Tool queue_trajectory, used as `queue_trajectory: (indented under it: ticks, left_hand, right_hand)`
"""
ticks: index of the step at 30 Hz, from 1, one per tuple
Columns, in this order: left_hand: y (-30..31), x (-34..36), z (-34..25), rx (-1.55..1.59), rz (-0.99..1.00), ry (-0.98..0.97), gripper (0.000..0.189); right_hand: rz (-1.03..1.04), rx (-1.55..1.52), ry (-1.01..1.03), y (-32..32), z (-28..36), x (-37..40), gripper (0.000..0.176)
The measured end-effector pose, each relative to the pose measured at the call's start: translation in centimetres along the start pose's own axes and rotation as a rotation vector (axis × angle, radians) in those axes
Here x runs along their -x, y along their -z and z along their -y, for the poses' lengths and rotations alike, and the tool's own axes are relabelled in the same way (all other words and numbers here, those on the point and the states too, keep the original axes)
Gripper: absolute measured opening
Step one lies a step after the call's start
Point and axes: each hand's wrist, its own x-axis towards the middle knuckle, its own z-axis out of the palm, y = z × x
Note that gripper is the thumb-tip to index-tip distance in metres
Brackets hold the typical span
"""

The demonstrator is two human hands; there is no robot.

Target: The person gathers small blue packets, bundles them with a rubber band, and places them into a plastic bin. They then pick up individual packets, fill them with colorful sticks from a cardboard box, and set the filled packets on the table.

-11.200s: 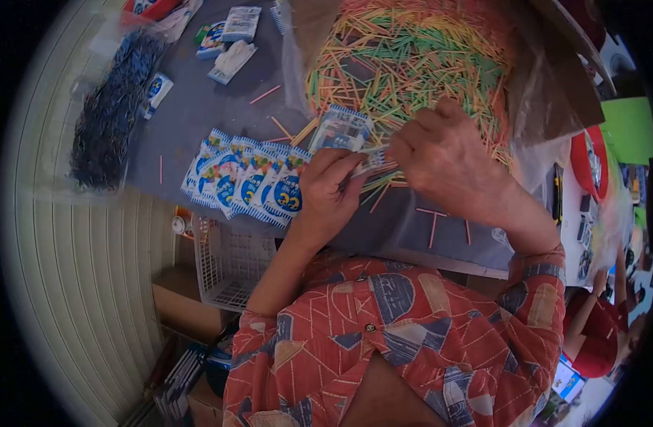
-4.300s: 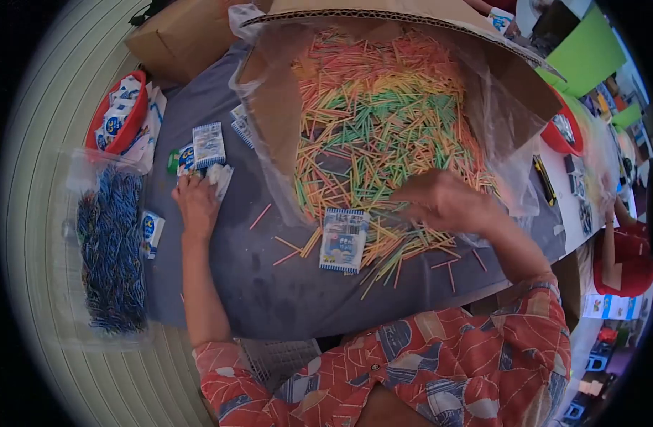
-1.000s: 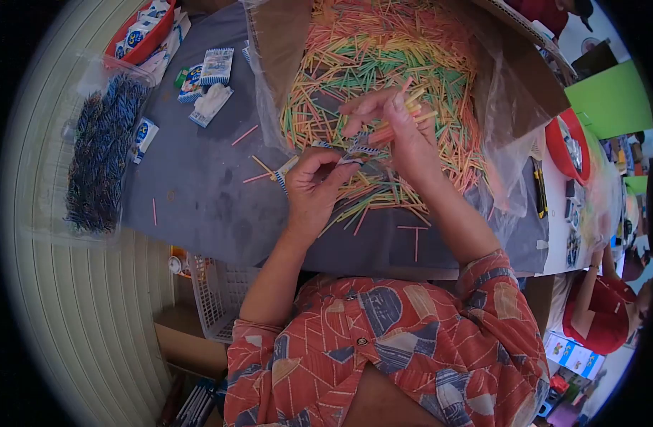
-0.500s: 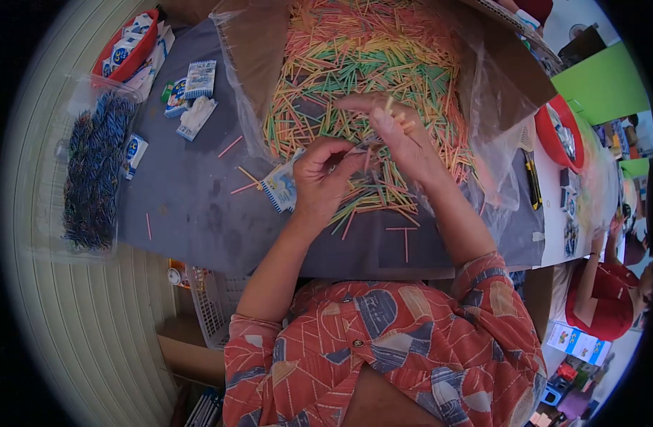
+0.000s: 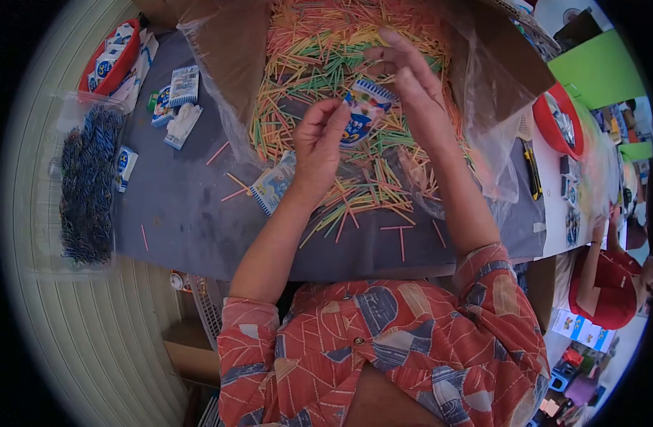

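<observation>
My left hand (image 5: pixel 319 142) pinches the edge of a small printed blue and white packet (image 5: pixel 360 114), held upright above a heap of thin coloured sticks (image 5: pixel 326 71). To the right of the packet is my right hand (image 5: pixel 422 103), its fingers spread and apart, with nothing seen in it. The sticks, in pink, yellow, orange and green, fill an open cardboard box (image 5: pixel 234 43) lined with clear plastic and spill onto the dark table. Below my left wrist lies another packet (image 5: pixel 273 186), flat beside a few loose sticks.
A clear tray (image 5: pixel 52 213) of dark twisted pieces stands at the left. Red bowls (image 5: pixel 132 53) with packets stand at both sides. A yellow and black cutter (image 5: pixel 531 171) lies at the right. A person in red (image 5: pixel 611 288) is at the far right.
The packet in my left hand now shows its printed face. My right hand has moved up and opened; the sticks it held are gone from it. The view has shifted slightly.
</observation>
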Motion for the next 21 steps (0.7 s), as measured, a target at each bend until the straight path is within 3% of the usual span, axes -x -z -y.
queue_trajectory:
  ticks: [3,4,5,6,8,10,12,13,15,16,17,18,19,20,21]
  left_hand:
    - [1.0,1.9,-1.9,0.085,-0.014,0.044,0.015]
    - [1.2,3.0,-2.7,0.085,-0.008,0.046,0.015]
    - [1.4,4.4,-3.6,-0.227,0.029,-0.109,0.02]
    - [1.9,5.6,-4.3,-0.541,0.062,-0.266,0.026]
    - [4.5,8.0,-4.1,-0.679,0.084,-0.248,0.032]
    - [6.4,10.6,-5.1,-0.82,0.102,-0.228,0.038]
    - [8.0,12.2,-6.6,-0.479,-0.057,0.0,0.035]
    - [8.9,12.6,-8.0,-0.479,-0.055,0.0,0.035]
    - [11.0,13.1,-11.6,-0.346,-0.211,0.163,0.036]
    - [12.8,13.2,-12.2,-0.341,-0.22,0.164,0.036]
    - [14.8,13.2,-12.5,-0.65,-0.189,0.217,0.039]
    - [16.2,13.3,-12.4,-0.961,-0.154,0.268,0.042]
    - [16.2,13.7,-11.8,-1.707,-0.157,0.113,0.048]
    - [16.0,13.6,-11.7,-1.707,-0.162,0.106,0.048]
    - [13.2,13.0,-12.2,-1.864,-0.213,-0.024,0.048]
  right_hand:
    - [0.12,0.112,-0.076,-1.3,-0.1,2.2,0.033]
    - [0.195,0.297,0.038,-1.8,0.3,3.1,0.031]
    - [0.272,0.482,0.154,-2.3,0.7,3.8,0.029]
    - [0.273,0.482,0.156,-3.0,1.4,4.3,0.029]
    - [0.296,0.419,0.055,-4.7,2.6,5.2,0.021]
    - [0.409,0.279,0.132,-6.0,1.0,6.5,0.031]
    - [0.633,0.013,-0.074,-7.0,1.9,7.1,0.045]
    - [0.735,0.061,-0.246,-6.1,3.5,6.0,0.058]
    - [0.658,0.39,0.093,-3.6,1.2,3.6,0.065]
    - [0.636,0.674,0.087,-1.8,0.2,2.1,0.07]
    - [0.607,0.958,0.087,-0.6,-0.7,0.6,0.075]
    - [0.615,0.956,0.092,-0.4,-1.6,-0.6,0.075]
    - [0.685,1.209,-0.003,-0.2,-2.3,-1.7,0.081]
    - [0.742,1.464,-0.106,0.0,-3.1,-2.7,0.087]
    - [0.743,1.465,-0.104,0.2,-4.1,-3.4,0.087]
